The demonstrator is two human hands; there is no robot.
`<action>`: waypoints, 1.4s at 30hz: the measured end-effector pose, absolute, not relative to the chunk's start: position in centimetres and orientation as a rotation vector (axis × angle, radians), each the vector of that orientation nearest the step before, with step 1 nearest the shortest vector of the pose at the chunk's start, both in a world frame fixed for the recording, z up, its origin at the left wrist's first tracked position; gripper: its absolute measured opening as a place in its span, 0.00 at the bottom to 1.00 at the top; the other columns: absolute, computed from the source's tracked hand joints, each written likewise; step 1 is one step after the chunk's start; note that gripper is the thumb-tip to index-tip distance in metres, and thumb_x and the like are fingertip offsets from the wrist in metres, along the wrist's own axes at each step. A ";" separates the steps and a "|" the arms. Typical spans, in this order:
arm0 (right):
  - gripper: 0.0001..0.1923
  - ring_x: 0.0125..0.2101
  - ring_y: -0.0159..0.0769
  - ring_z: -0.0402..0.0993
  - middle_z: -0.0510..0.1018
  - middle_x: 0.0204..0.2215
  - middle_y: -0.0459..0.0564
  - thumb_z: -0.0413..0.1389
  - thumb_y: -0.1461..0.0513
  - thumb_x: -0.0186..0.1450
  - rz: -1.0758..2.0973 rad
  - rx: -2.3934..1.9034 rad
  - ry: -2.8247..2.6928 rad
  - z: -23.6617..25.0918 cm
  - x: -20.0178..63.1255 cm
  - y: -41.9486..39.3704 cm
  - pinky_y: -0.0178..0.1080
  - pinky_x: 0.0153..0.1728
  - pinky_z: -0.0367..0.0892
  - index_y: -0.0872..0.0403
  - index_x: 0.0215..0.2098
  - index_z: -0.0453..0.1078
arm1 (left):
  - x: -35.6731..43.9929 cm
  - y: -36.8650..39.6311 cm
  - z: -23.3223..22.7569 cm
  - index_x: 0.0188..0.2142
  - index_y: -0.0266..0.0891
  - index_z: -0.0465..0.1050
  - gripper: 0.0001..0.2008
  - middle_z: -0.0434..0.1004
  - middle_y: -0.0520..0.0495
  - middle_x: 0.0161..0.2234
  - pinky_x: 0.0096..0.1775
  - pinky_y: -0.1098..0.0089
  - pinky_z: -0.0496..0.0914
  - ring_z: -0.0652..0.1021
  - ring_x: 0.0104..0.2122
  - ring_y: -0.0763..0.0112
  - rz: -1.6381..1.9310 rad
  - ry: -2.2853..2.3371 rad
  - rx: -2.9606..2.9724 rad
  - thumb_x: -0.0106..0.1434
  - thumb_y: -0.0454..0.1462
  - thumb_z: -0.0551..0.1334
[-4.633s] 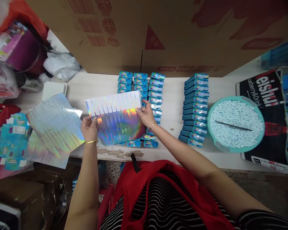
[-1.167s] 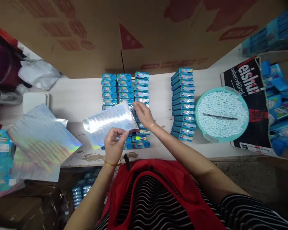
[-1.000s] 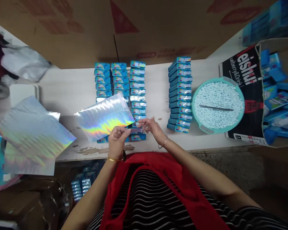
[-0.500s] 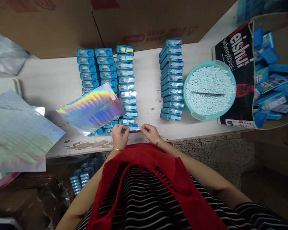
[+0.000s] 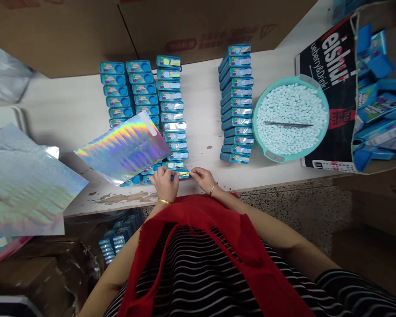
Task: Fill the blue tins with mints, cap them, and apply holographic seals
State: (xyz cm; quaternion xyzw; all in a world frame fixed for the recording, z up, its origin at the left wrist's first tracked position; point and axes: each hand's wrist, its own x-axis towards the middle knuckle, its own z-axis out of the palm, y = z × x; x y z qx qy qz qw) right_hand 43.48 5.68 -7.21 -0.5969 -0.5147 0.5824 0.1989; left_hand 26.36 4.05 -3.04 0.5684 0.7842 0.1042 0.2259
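Note:
My left hand (image 5: 166, 184) and my right hand (image 5: 204, 180) are at the front of the table, each closed in a pinch. Between them a small shiny holographic sticker (image 5: 184, 174) lies along the top of the nearest blue box in the third row. My left thumb and finger are at its left end, my right fingertips at its right end. Boxes with similar shiny strips (image 5: 173, 117) run back from there. Left of my left hand, a holographic sticker sheet (image 5: 125, 149) lies across two rows of blue boxes (image 5: 117, 91).
Another row of blue boxes (image 5: 239, 105) stands to the right. Beside it, a teal basin (image 5: 258, 143) holds small pale pellets, with tweezers (image 5: 288, 124) on top. An open carton (image 5: 336, 114) of blue packs is at far right. Silvery sheets (image 5: 29, 185) lie at left; a large cardboard box (image 5: 191, 26) stands behind.
The sticker between my hands has come down onto the front box and now catches yellow light. Both hands have shifted slightly, staying at its two ends. The view has moved a little.

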 end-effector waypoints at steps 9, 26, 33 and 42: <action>0.28 0.21 0.28 0.61 0.74 0.28 0.44 0.49 0.57 0.65 2.109 -1.553 -1.424 -5.0 43.1 4.6 0.33 0.26 0.62 0.54 0.64 0.58 | 23.9 0.4 -4.5 0.58 0.51 0.68 0.20 0.70 0.43 0.58 0.54 0.57 0.53 0.68 0.57 0.57 0.250 1.715 2.114 0.67 0.43 0.55; 0.34 0.69 0.48 0.28 0.39 0.70 0.57 0.40 0.49 0.71 0.557 -1.724 -2.212 -4.2 33.0 33.1 0.56 0.65 0.35 0.57 0.70 0.43 | 24.6 6.3 -6.9 0.69 0.37 0.41 0.42 0.44 0.38 0.68 0.63 0.53 0.58 0.52 0.67 0.55 0.018 1.688 2.558 0.61 0.39 0.60; 0.34 0.68 0.55 0.25 0.36 0.71 0.55 0.40 0.46 0.70 0.544 -1.717 -2.330 -6.6 28.3 37.0 0.64 0.62 0.34 0.51 0.70 0.46 | 25.1 6.5 -6.8 0.67 0.38 0.51 0.35 0.43 0.37 0.68 0.60 0.52 0.64 0.53 0.66 0.50 0.054 1.761 2.558 0.60 0.31 0.57; 0.34 0.68 0.55 0.21 0.38 0.71 0.53 0.41 0.48 0.70 0.583 -1.609 -2.369 -7.2 29.9 36.9 0.62 0.62 0.39 0.53 0.70 0.46 | 27.0 7.4 -6.6 0.66 0.35 0.53 0.33 0.40 0.29 0.67 0.60 0.41 0.58 0.51 0.66 0.44 0.031 1.645 2.472 0.62 0.32 0.59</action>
